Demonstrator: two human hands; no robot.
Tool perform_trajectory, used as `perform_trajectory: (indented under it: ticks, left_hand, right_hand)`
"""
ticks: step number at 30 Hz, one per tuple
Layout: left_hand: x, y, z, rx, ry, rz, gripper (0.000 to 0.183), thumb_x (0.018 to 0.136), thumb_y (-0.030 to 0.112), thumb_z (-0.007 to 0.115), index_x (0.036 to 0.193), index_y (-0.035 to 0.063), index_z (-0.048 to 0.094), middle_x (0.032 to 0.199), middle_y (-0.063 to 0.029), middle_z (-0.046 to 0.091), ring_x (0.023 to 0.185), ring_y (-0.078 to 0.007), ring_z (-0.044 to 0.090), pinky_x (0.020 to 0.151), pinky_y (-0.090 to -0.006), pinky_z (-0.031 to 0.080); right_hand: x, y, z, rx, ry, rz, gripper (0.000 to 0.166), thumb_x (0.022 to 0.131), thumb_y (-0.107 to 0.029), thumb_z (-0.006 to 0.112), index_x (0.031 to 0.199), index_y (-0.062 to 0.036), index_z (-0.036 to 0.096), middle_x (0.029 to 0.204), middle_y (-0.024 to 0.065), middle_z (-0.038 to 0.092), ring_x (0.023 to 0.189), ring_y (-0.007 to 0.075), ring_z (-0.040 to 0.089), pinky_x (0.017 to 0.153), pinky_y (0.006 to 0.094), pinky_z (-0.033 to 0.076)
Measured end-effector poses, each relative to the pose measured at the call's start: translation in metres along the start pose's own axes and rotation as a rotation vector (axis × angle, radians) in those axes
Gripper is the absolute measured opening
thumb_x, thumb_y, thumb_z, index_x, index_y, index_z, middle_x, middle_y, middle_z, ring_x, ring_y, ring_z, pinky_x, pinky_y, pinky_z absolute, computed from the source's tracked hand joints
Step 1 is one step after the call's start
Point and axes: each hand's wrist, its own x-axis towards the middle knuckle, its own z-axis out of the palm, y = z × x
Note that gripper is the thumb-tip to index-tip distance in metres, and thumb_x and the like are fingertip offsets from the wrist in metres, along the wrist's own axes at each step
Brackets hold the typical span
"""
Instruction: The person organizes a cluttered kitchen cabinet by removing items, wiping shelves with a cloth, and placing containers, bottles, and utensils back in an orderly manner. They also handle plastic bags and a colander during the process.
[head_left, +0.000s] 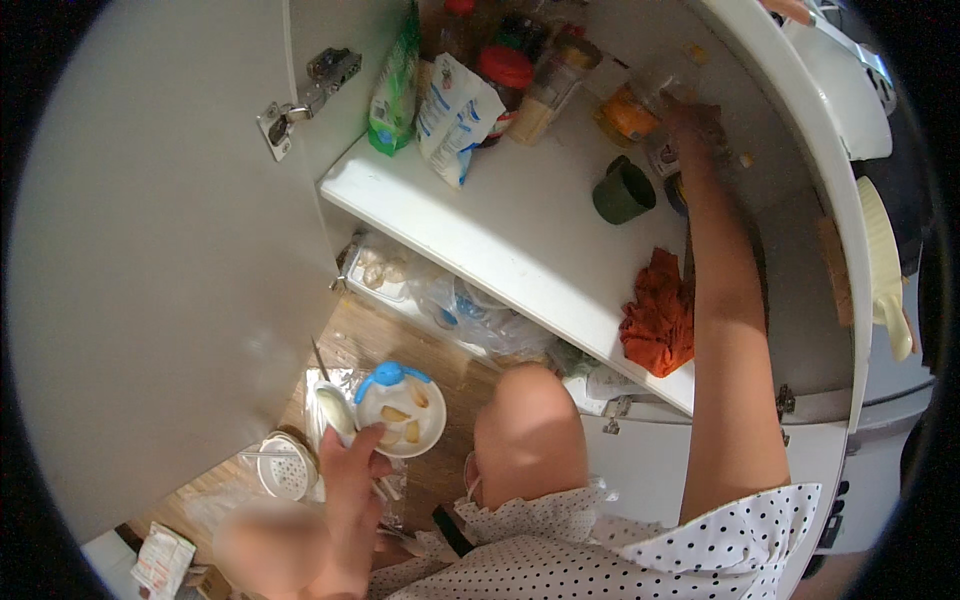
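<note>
My left hand, low over the floor, grips a pale spoon-like utensil. A thin dark pointed tip shows just beyond it; whether the two are joined I cannot tell. Right beside these fingers is a white bowl containing several yellowish pieces of food, with a blue plastic piece at its far rim. My right hand reaches deep into a white cabinet, among jars in shadow. Nearest to it are a clear jar with orange contents and a partly hidden jar. Its grasp is unclear.
On the shelf are a dark green mug, a rust-coloured cloth, a white bag and a red-lidded jar. The open cabinet door stands left. Below lie plastic bags; a white strainer basket sits on the floor.
</note>
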Motion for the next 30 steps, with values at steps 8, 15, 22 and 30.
perform_trajectory:
  ticks: [8, 15, 22, 30]
  left_hand:
    - [-0.001, 0.009, -0.014, -0.035, 0.017, 0.042, 0.031, 0.082, 0.007, 0.063, 0.112, 0.0038, 0.054, 0.081, -0.0031, 0.062, 0.057, -0.0069, 0.053, 0.043, -0.0206, 0.037]
    - [0.004, 0.002, -0.022, -0.064, 0.050, 0.095, 0.020, 0.082, 0.005, 0.063, 0.099, 0.0051, 0.053, 0.069, -0.0001, 0.055, 0.045, -0.0047, 0.039, 0.040, -0.0214, 0.031]
    - [0.008, 0.002, -0.028, -0.076, 0.009, 0.078, 0.017, 0.082, 0.007, 0.063, 0.095, 0.0049, 0.053, 0.065, 0.0025, 0.051, 0.043, -0.0043, 0.037, 0.039, -0.0207, 0.030]
    - [-0.006, 0.029, -0.039, -0.104, -0.051, 0.085, 0.018, 0.082, 0.010, 0.064, 0.097, 0.0058, 0.054, 0.070, 0.0023, 0.054, 0.047, -0.0031, 0.038, 0.042, -0.0204, 0.027]
  right_hand:
    - [-0.052, -0.019, -0.026, 0.580, -0.356, 0.151, 0.112, 0.070, -0.066, 0.071, 0.146, 0.0000, 0.024, 0.148, 0.0177, 0.033, 0.132, 0.0299, 0.038, 0.103, 0.0430, 0.039]
    - [-0.043, 0.024, -0.007, 0.450, -0.059, 0.062, 0.106, 0.070, -0.064, 0.072, 0.146, -0.0062, 0.028, 0.145, 0.0158, 0.036, 0.131, 0.0298, 0.039, 0.100, 0.0424, 0.042]
    - [-0.085, 0.012, -0.073, 0.298, -0.485, -0.111, 0.100, 0.071, -0.063, 0.073, 0.147, -0.0124, 0.031, 0.143, 0.0139, 0.039, 0.130, 0.0297, 0.040, 0.098, 0.0418, 0.045]
    - [-0.208, 0.026, -0.073, 0.208, -0.702, -0.426, 0.102, 0.066, -0.062, 0.076, 0.142, -0.0042, 0.038, 0.142, 0.0193, 0.041, 0.130, 0.0317, 0.043, 0.102, 0.0457, 0.042]
